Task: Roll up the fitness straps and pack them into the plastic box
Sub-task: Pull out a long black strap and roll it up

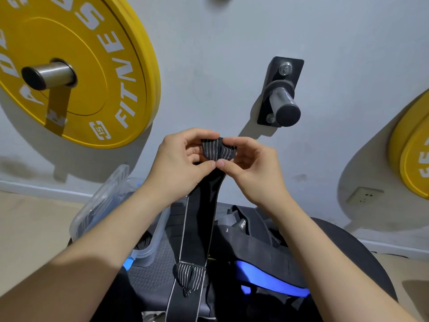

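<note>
I hold a black fitness strap [201, 219] with pale edge stitching up in front of me. My left hand [178, 161] and my right hand [253, 166] both pinch its striped top end, thumbs almost touching. The strap hangs down between my forearms, and another striped end [189, 278] lies lower on it. A clear plastic box [153, 240] stands to the lower left under my left forearm, its lid tilted open. More dark straps [250, 238] lie in a heap to the right on a dark padded seat.
A yellow weight plate [76, 66] hangs on a wall peg at upper left. A bare black wall peg [282, 98] sticks out above my hands. More yellow plates [413, 154] sit at the right edge. A blue band [267, 277] lies among the straps.
</note>
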{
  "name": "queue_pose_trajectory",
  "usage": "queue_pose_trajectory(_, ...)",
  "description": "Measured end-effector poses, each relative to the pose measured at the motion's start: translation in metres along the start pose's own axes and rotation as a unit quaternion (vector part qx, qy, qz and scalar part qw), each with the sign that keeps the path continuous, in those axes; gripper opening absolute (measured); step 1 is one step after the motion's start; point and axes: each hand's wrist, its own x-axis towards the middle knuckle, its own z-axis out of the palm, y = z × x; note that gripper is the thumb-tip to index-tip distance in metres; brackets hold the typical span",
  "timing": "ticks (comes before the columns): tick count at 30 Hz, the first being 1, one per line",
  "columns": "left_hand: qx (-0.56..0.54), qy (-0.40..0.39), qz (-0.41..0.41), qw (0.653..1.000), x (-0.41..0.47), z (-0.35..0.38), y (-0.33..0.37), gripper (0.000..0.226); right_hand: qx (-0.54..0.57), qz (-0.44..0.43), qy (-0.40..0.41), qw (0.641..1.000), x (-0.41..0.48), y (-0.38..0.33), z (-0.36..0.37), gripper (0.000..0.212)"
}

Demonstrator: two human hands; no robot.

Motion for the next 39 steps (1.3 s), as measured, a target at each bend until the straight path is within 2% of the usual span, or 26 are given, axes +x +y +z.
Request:
queue_pose_trajectory(3, 0.089, 0.017, 0.007, 0.996, -0.001, 0.003, -0.006, 0.047, -0.111, -0.029, 0.011, 0.993, -0.002, 0.006, 0.0, 0.024)
queue_pose_trajectory(5, 0.128, 0.027, 0.005, 0.991, -0.001, 0.005, -0.007, 0.042, -0.134, -0.034, 0.009, 0.99, -0.003, 0.007, -0.001, 0.019)
queue_pose_trajectory(10, 0.083, 0.018, -0.002, 0.996, 0.004, 0.005, -0.003, 0.037, 0.032, 0.041, -0.006, 0.999, 0.002, 0.002, -0.013, 0.023)
queue_pose_trajectory(16, 0.015, 0.017, 0.01, 1.0, 0.003, 0.008, 0.001, 0.038, 0.059, 0.025, -0.033, 0.997, 0.002, -0.003, -0.021, 0.027)
queue_pose_trajectory(19, 0.072, 0.032, 0.038, 0.996, 0.0, 0.007, 0.001, 0.032, 0.01, -0.008, -0.024, 1.0, 0.001, -0.01, -0.017, 0.027)
queue_pose_trajectory(22, 0.154, 0.032, 0.067, 0.985, -0.004, 0.003, 0.001, 0.02, -0.043, -0.029, -0.022, 0.998, -0.001, -0.019, -0.015, 0.017)
queue_pose_trajectory(26, 0.187, 0.045, 0.075, 0.978, -0.007, -0.007, 0.0, 0.017, -0.147, -0.072, 0.011, 0.987, -0.006, -0.023, -0.011, 0.014)
queue_pose_trajectory(28, 0.172, 0.04, 0.068, 0.982, -0.008, -0.012, -0.001, 0.011, -0.165, -0.078, 0.029, 0.983, -0.005, -0.028, -0.008, 0.014)
queue_pose_trajectory(30, 0.114, 0.027, 0.057, 0.991, -0.009, -0.017, -0.001, 0.008, -0.151, -0.094, 0.013, 0.984, -0.004, -0.032, -0.004, 0.01)
queue_pose_trajectory(36, -0.043, 0.017, -0.007, 0.999, -0.016, -0.028, -0.002, 0.018, -0.035, -0.078, -0.041, 0.995, -0.001, -0.032, 0.01, 0.01)
queue_pose_trajectory(39, -0.08, 0.017, -0.031, 0.996, -0.017, -0.029, -0.004, 0.023, 0.028, -0.078, -0.047, 0.995, -0.002, -0.028, 0.015, 0.015)
